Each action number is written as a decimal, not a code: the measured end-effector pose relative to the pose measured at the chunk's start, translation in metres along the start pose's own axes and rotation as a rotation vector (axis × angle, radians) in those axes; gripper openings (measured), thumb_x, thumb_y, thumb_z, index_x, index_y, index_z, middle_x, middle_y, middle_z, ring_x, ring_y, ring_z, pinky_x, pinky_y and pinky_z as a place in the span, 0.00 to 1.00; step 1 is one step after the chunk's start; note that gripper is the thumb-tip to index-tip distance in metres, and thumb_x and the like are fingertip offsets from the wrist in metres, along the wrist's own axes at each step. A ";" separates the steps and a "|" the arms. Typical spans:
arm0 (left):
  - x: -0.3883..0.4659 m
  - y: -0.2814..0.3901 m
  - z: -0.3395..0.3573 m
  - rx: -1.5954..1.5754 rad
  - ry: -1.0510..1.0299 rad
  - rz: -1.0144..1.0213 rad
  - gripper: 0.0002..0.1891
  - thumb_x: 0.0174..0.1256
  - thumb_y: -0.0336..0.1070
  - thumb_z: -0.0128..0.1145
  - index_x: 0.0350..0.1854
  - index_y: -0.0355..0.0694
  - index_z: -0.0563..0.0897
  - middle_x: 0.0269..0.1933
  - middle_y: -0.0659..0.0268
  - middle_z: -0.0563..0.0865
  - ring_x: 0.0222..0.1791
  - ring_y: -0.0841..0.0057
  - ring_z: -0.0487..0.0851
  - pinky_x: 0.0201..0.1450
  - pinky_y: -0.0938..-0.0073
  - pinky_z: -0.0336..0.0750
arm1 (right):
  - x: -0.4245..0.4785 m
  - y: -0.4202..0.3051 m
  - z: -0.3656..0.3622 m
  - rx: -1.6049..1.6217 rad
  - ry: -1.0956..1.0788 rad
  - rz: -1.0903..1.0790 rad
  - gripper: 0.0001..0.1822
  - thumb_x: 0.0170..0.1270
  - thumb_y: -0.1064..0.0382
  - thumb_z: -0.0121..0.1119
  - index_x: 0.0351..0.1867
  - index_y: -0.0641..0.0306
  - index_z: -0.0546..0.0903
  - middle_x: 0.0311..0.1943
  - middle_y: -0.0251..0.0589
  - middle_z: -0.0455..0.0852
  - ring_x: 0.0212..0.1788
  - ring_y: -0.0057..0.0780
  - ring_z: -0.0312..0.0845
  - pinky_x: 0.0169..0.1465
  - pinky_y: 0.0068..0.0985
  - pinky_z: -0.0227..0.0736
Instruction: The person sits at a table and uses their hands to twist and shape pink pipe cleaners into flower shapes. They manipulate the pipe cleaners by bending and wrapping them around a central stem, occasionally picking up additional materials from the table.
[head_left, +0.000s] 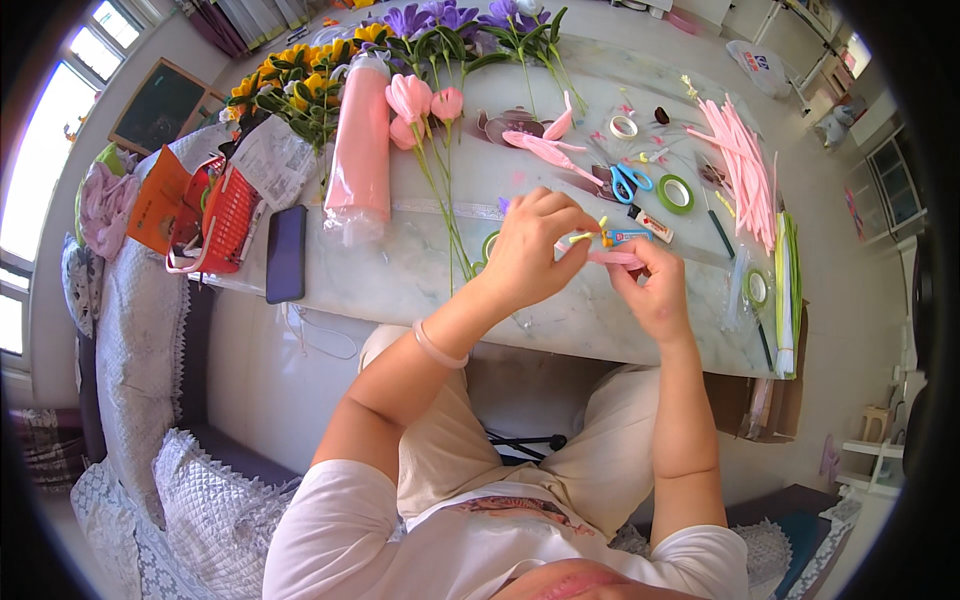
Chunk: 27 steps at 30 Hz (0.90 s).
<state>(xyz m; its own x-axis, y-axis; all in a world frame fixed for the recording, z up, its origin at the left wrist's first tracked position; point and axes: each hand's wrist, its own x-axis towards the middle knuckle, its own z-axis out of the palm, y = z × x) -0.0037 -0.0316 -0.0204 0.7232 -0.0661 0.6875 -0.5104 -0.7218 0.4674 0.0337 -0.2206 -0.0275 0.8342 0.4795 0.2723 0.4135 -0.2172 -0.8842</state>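
Over the front part of the table, my left hand pinches a small pale-yellow fuzzy piece between thumb and forefinger. Close beside it, my right hand grips a pink pipe-cleaner piece whose left end reaches toward my left fingertips. Whether the pink and yellow pieces are joined cannot be seen. Beyond my hands lie pink petal pieces, blue-handled scissors and a green tape roll. A blue tube and a white glue tube are just behind my fingers.
Pink pipe-cleaner tulips and a pink wrapped roll lie left of centre. A phone and a red basket sit near the left edge. Pink pipe cleaners and green ones line the right side.
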 end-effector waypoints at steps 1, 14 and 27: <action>-0.002 0.001 0.000 -0.108 -0.057 -0.087 0.05 0.53 0.30 0.65 0.32 0.36 0.84 0.27 0.63 0.82 0.29 0.74 0.81 0.37 0.75 0.75 | -0.001 0.002 0.001 0.019 -0.007 0.060 0.01 0.57 0.72 0.61 0.30 0.67 0.80 0.23 0.29 0.79 0.26 0.10 0.71 0.30 0.17 0.66; -0.007 0.010 0.011 -0.405 -0.139 -0.472 0.07 0.52 0.26 0.63 0.34 0.33 0.85 0.30 0.61 0.87 0.30 0.78 0.87 0.36 0.78 0.80 | -0.003 -0.004 0.014 0.236 0.152 -0.083 0.04 0.59 0.74 0.62 0.35 0.69 0.80 0.31 0.34 0.82 0.34 0.17 0.78 0.41 0.19 0.75; -0.012 0.010 0.013 -0.370 -0.086 -0.494 0.06 0.54 0.26 0.64 0.31 0.29 0.81 0.27 0.64 0.86 0.29 0.83 0.85 0.33 0.82 0.79 | -0.001 -0.012 0.023 -0.186 0.213 -0.380 0.10 0.50 0.78 0.62 0.34 0.65 0.80 0.32 0.41 0.84 0.33 0.34 0.81 0.38 0.26 0.77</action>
<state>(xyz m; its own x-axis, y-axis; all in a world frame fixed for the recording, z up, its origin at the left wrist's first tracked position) -0.0111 -0.0469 -0.0314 0.9419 0.1482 0.3013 -0.2226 -0.3962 0.8908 0.0195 -0.1989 -0.0255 0.6596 0.3734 0.6523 0.7459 -0.2177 -0.6295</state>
